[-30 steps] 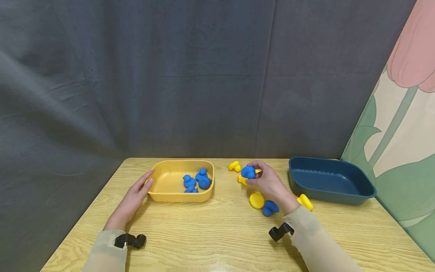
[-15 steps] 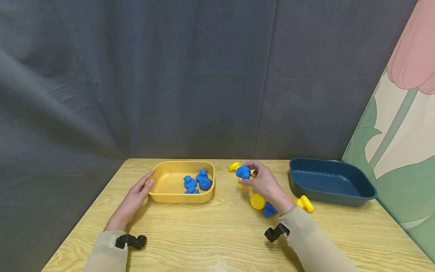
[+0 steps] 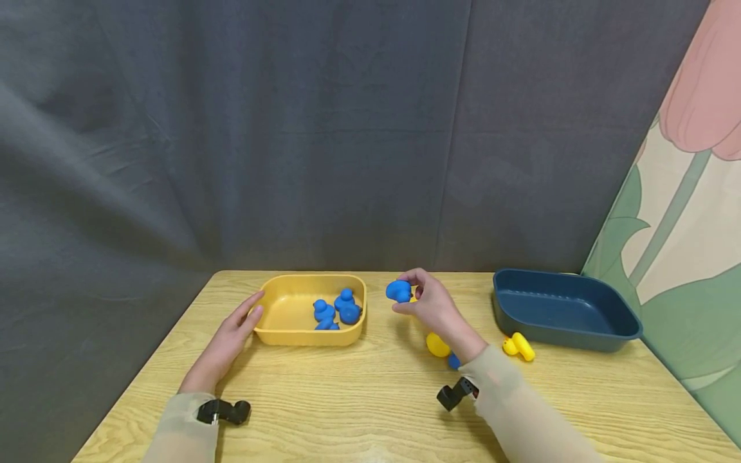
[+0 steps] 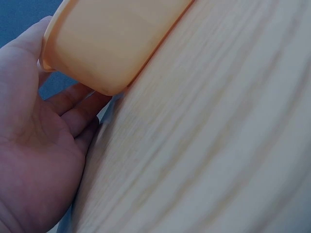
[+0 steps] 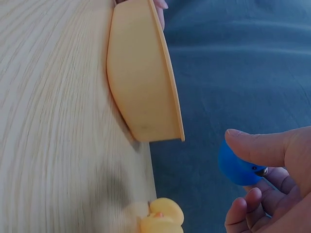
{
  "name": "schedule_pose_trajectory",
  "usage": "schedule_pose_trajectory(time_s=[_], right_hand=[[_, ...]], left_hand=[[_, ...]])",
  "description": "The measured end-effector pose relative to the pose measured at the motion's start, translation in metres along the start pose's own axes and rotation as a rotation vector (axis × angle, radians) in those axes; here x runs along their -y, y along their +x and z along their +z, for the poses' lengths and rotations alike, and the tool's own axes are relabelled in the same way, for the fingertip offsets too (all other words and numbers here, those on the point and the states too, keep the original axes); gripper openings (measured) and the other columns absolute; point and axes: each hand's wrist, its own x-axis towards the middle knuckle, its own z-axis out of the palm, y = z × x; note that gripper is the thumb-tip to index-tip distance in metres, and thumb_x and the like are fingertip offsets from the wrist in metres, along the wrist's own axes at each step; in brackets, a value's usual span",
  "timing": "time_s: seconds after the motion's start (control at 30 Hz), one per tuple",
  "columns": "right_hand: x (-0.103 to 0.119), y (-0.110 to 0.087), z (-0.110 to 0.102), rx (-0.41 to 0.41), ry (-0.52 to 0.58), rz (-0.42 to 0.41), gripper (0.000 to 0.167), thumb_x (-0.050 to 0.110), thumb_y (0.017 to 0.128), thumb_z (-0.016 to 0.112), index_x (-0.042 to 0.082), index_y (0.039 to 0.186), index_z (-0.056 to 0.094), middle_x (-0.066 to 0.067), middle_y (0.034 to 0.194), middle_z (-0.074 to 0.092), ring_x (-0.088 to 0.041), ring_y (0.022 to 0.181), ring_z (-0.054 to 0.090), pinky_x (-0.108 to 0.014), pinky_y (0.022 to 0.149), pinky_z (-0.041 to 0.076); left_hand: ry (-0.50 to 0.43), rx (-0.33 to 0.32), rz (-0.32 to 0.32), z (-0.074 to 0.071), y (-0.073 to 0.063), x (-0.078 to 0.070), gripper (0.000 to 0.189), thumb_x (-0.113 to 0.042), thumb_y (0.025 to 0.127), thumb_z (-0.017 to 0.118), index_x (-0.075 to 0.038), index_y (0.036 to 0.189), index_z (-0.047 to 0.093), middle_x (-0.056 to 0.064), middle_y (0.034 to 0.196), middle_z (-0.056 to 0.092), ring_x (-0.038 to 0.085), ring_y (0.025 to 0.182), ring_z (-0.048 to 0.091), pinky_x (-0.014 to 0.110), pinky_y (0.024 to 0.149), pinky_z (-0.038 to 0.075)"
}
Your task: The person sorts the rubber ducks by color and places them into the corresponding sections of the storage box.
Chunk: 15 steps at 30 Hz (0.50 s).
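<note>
While gripping a small blue rubbery-looking toy duck (image 3: 398, 291) between thumb and fingers of the right hand (image 3: 437, 307), aloft over the pale wood-grain tabletop (image 3: 324, 399) just right of a shallow yellow plastic tray (image 3: 309, 337), touches that tray's left end with the left hand (image 3: 228, 331), fingers uncurled. Could drop the smooth-looking duck through a slack pinch, clip the tray's rim by moving too low, or shove the tray by pressing too hard.

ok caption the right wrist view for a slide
Right hand holds a blue toy duck above the table near the yellow tray.
</note>
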Motion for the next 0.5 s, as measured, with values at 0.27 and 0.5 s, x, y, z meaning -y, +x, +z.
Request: schedule_pose_trajectory(time_s=[0.27, 0.5], right_hand=[[0.010, 0.003, 0.014, 0.019, 0.014, -0.012, 0.044, 0.002, 0.090, 0.092, 0.006, 0.127, 0.069, -0.011, 0.124, 0.069, -0.036, 0.113, 0.057, -0.046, 0.103, 0.048], [0.021, 0.004, 0.027, 0.031, 0.011, -0.014, 0.045, 0.004, 0.089, 0.094, 0.009, 0.127, 0.070, -0.008, 0.123, 0.070, -0.037, 0.113, 0.057, -0.046, 0.101, 0.048]], left_hand=[[0.002, 0.000, -0.006, 0.000, 0.000, 0.000, 0.069, -0.049, 0.119, 0.048, -0.021, 0.178, 0.027, 0.016, 0.183, 0.016, 0.044, 0.168, 0.008, 0.067, 0.133, 0.011], [0.003, 0.001, -0.010, 0.000, 0.001, 0.000, 0.069, -0.049, 0.119, 0.048, -0.021, 0.178, 0.026, 0.015, 0.184, 0.016, 0.044, 0.168, 0.007, 0.068, 0.132, 0.010]])
